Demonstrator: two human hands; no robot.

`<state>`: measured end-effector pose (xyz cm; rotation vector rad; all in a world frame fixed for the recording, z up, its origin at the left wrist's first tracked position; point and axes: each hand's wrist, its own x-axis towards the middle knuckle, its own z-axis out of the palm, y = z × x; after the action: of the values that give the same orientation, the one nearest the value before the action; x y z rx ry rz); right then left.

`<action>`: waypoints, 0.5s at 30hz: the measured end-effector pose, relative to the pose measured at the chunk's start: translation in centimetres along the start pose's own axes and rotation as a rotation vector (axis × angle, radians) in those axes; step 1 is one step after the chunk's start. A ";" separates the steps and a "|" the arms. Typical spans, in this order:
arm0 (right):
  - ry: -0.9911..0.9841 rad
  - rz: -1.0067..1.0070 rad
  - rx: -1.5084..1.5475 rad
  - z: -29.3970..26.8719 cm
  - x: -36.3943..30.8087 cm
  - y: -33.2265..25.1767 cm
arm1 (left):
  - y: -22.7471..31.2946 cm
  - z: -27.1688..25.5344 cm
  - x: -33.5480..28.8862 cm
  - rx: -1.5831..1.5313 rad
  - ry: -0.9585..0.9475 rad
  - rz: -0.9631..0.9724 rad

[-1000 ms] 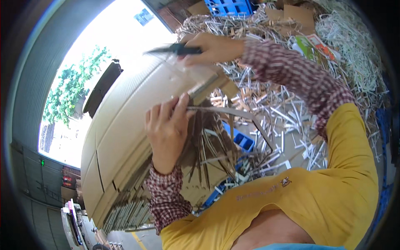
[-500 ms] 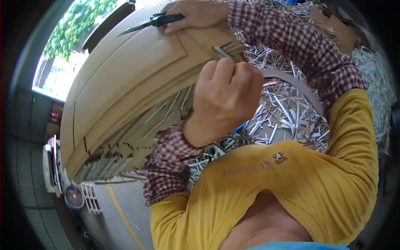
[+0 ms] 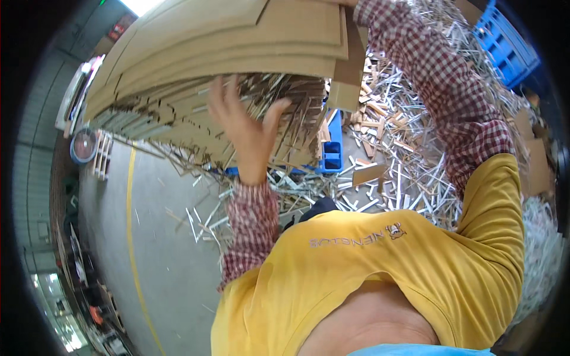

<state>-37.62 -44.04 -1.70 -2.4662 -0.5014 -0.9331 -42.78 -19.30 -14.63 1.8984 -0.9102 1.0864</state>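
A thick stack of brown cardboard sheets (image 3: 196, 35) with stepped, cut edges fills the upper left. My left hand (image 3: 248, 133) is raised at its near side, fingers spread and thumb out, with nothing in it. Its fingertips overlap the slotted lower layers (image 3: 178, 127), where many thin strips stick out; whether they touch cannot be told. My right arm (image 3: 433, 83), in a checked sleeve, stretches to the stack's far right corner. Only a sliver of my right hand (image 3: 344, 2) shows at the top edge; its fingers and anything in them are out of view.
Loose cardboard strips (image 3: 409, 142) litter the floor to the right and below the stack. A blue plastic pallet (image 3: 332, 155) shows under it. A blue crate (image 3: 504, 47) stands at the far right. At left, a yellow line (image 3: 132, 237) crosses the grey floor near a fan (image 3: 84, 145).
My left hand has opened from a fist and moved left and down. My right hand, which held a dark pointed hand tool, has passed almost out of the top edge. The view has shifted.
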 end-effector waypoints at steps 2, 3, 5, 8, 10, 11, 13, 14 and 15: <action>-0.132 0.105 0.274 0.1 1.8 -0.9 | -1.1 1.5 0.5 0.261 -0.073 0.080; -0.135 0.128 0.309 0.0 3.1 0.4 | -1.4 2.8 0.3 0.214 -0.165 0.009; -0.072 0.055 0.186 0.5 4.7 4.9 | -1.9 5.4 -0.6 0.156 -0.258 -0.047; 0.017 -0.018 0.004 1.8 5.0 7.5 | -1.2 8.3 -3.5 -0.067 -0.119 -0.207; -0.024 -0.015 -0.055 1.2 5.5 8.9 | 1.6 11.2 -4.4 -0.199 -0.110 -0.327; -0.030 -0.012 -0.057 1.2 5.6 8.7 | 3.1 12.0 -4.9 -0.295 -0.097 -0.450; -0.011 0.016 -0.023 1.6 5.8 7.8 | 6.1 12.4 -5.9 -0.088 -0.468 -0.011; -0.014 0.047 0.003 1.8 6.3 7.6 | 8.2 12.6 -6.4 -0.288 -0.538 0.029; -0.019 0.047 -0.002 1.9 6.4 8.1 | 10.5 13.5 -6.8 -0.499 -0.601 0.078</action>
<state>-28.23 -48.66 -0.83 -2.4794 -0.4477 -0.8931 -49.42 -34.32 -22.85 1.7767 -1.4382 0.2594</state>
